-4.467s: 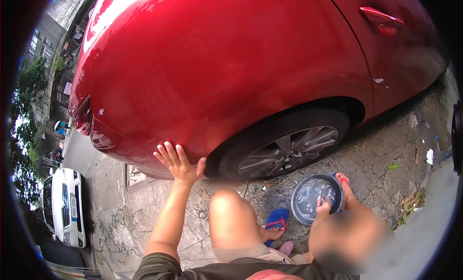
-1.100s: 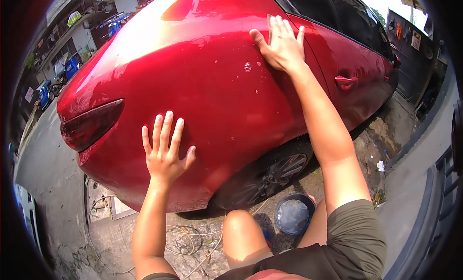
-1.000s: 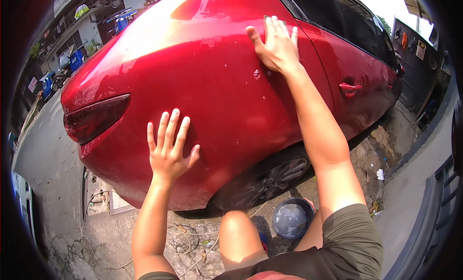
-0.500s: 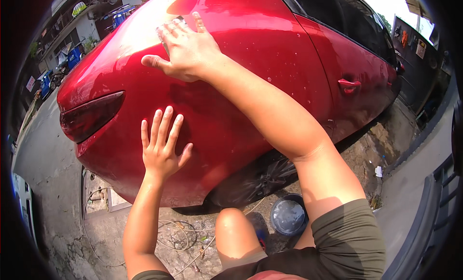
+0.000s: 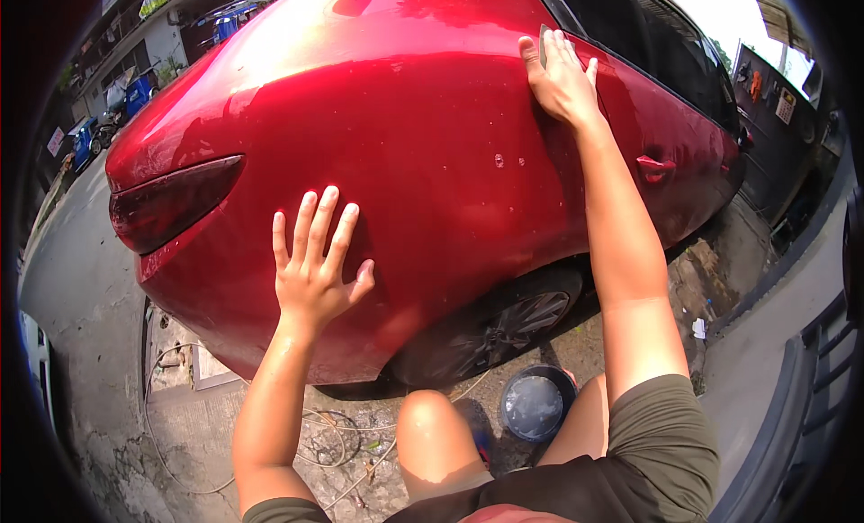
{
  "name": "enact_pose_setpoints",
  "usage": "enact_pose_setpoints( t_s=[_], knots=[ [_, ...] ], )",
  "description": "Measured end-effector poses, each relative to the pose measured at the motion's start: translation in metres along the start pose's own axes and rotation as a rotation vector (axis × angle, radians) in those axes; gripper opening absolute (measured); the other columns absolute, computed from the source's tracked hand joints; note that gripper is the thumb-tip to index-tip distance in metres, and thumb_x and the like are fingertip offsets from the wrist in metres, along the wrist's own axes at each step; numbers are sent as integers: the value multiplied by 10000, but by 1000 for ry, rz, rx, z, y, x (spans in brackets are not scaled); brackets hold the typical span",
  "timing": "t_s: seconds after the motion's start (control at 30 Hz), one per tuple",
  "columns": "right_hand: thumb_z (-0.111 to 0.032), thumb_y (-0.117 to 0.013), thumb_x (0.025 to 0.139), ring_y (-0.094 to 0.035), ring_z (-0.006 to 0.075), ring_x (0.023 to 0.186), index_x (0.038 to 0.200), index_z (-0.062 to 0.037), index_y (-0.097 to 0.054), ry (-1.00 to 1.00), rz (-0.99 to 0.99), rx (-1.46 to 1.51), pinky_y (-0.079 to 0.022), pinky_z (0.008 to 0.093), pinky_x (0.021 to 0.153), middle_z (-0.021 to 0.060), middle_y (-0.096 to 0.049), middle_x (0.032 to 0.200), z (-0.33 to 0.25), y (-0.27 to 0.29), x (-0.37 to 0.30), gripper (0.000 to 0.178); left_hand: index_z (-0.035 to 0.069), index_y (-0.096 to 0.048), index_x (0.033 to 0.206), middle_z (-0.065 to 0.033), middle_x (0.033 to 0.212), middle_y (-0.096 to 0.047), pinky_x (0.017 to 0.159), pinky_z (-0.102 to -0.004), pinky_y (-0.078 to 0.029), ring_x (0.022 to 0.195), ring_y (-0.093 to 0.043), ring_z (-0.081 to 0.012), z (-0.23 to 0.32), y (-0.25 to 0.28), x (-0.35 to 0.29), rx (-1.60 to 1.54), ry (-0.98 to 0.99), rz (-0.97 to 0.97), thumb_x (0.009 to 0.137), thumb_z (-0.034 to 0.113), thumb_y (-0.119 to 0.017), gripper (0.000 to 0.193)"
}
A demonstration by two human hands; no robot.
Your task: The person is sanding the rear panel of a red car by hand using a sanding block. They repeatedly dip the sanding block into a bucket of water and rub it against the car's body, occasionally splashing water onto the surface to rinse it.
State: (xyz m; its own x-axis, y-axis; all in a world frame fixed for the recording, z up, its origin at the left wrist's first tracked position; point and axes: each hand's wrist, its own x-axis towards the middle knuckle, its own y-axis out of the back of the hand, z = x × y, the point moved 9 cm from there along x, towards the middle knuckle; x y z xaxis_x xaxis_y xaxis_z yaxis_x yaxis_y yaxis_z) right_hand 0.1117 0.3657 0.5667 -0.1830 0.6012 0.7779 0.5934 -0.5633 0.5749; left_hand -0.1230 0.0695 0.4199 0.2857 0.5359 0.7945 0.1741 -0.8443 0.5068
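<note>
A glossy red car (image 5: pixel 423 190) fills the middle of the view, its dark lamp (image 5: pixel 175 203) at the left corner. My left hand (image 5: pixel 310 271) lies against the lower body panel with fingers spread, holding nothing. Farther up and to the right, my right hand (image 5: pixel 565 84) presses flat near the lower corner of the dark side window (image 5: pixel 603 19). A thin greyish edge shows beside its fingertips; most of that small flat piece is hidden under the fingers. A few water drops (image 5: pixel 499 161) dot the paint between my hands.
A dark bucket (image 5: pixel 537 402) of cloudy water stands by my knees near the car's wheel (image 5: pixel 504 329). A thin hose (image 5: pixel 337 437) loops over the wet concrete. Dark railing (image 5: pixel 823 379) runs along the right side. Blue vehicles (image 5: pixel 139 93) stand far left.
My right hand has swept right across the panel, from above the lamp to beside the window. My left hand stays spread on the panel, slightly farther right in the view.
</note>
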Motion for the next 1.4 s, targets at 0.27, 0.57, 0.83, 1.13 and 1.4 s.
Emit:
enact_pose_setpoints(
  t_s=[0.27, 0.57, 0.83, 1.13, 1.4],
  knots=[
    [-842, -163, 971, -175, 275, 1612, 1642, -17, -254, 227, -50, 10, -42, 573, 1296, 155, -240, 1724, -101, -8, -11, 1067, 140, -494, 1547, -134, 1652, -411, 1289, -561, -129, 1555, -335, -338, -12, 4, -11, 11, -20, -53, 858, 393, -680, 757],
    [-873, -128, 947, -129, 281, 1620, 1653, -4, -194, 333, -159, 34, -32, 534, 1308, 154, -195, 1736, -125, -13, -13, 1121, 139, -492, 1546, -142, 1652, -409, 1286, -569, -135, 1557, -331, -345, -13, 3, -12, 9, -6, -47, 861, 382, -681, 751],
    [-862, -133, 957, -134, 301, 1617, 1650, 5, -192, 407, -128, 12, -27, 530, 1307, 187, -194, 1728, -170, -18, -13, 1113, 133, -509, 1533, -144, 1641, -428, 1287, -559, -143, 1554, -339, -345, -12, 1, -14, 5, -15, -40, 864, 388, -679, 736],
    [-907, -163, 916, -155, 310, 1613, 1643, 6, -231, 467, -127, 131, -30, 517, 1312, 192, -244, 1712, -183, -25, -32, 1168, 115, -493, 1539, -158, 1643, -420, 1288, -561, -131, 1552, -341, -352, -7, -1, -9, -9, -15, -17, 861, 385, -672, 752],
    [-877, -158, 943, -159, 315, 1613, 1645, 11, -209, 80, 7, 24, -16, 536, 1306, 182, -202, 1729, -44, -1, -3, 1134, 114, -490, 1533, -155, 1643, -415, 1291, -556, -125, 1557, -327, -354, -6, 0, -2, -3, 1, 3, 846, 349, -687, 752]
  ],
)
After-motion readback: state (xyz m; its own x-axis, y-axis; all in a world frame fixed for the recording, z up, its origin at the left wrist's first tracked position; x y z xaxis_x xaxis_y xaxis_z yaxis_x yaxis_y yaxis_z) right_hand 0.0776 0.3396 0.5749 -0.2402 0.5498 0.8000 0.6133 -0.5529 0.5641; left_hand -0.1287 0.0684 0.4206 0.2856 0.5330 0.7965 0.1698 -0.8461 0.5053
